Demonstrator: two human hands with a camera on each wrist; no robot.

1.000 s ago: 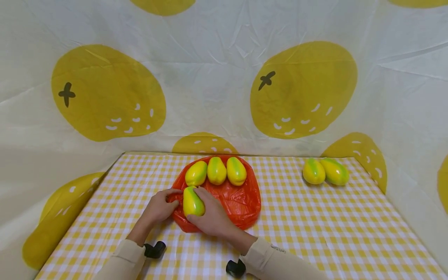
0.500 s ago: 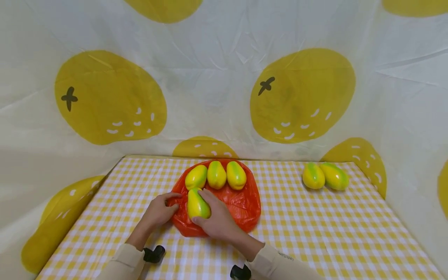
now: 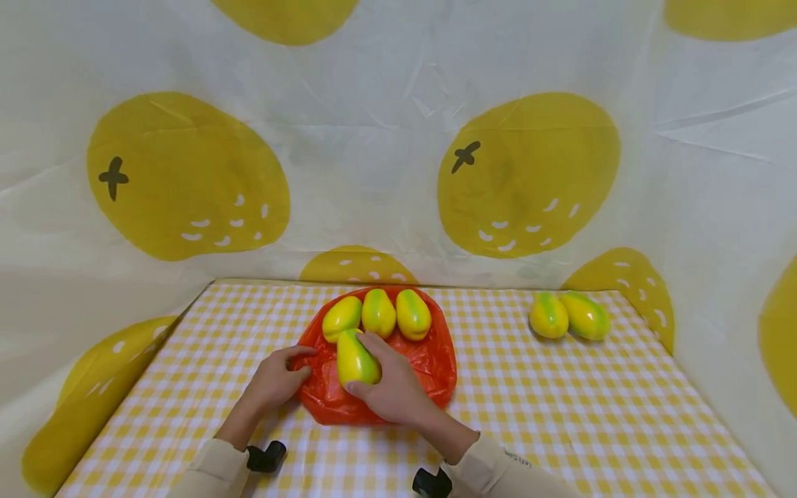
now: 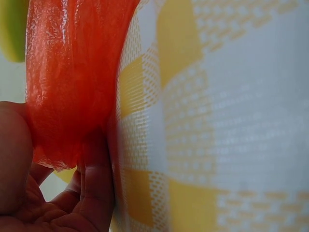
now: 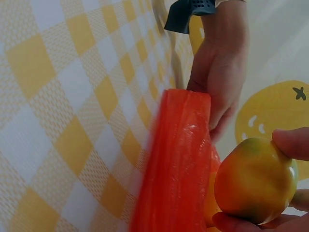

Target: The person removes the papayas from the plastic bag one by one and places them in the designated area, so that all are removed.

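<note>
My right hand (image 3: 395,384) grips a yellow-green papaya (image 3: 356,360) from its right side, thumb at the near end and fingers along the far end. In the right wrist view this papaya (image 5: 256,181) sits between thumb and fingers, close over the red plastic bag (image 3: 429,366). Three more papayas (image 3: 378,313) lie in a row at the far side inside the bag's raised rim. At the left rim, my left hand (image 3: 274,379) holds the bag's edge. The left wrist view has the bag wall (image 4: 72,87) between the thumb and the fingers (image 4: 96,183), which lie against the tablecloth.
Two papayas (image 3: 569,315) lie side by side at the table's back right. A yellow-and-white checked cloth (image 3: 560,394) covers the table. Behind it hangs a white curtain (image 3: 361,166) printed with big yellow fruit. Each wrist wears a black camera mount (image 3: 266,456).
The right hand has moved the held papaya a little to the right over the bag. The left hand stays at the left rim. The head view has shifted slightly.
</note>
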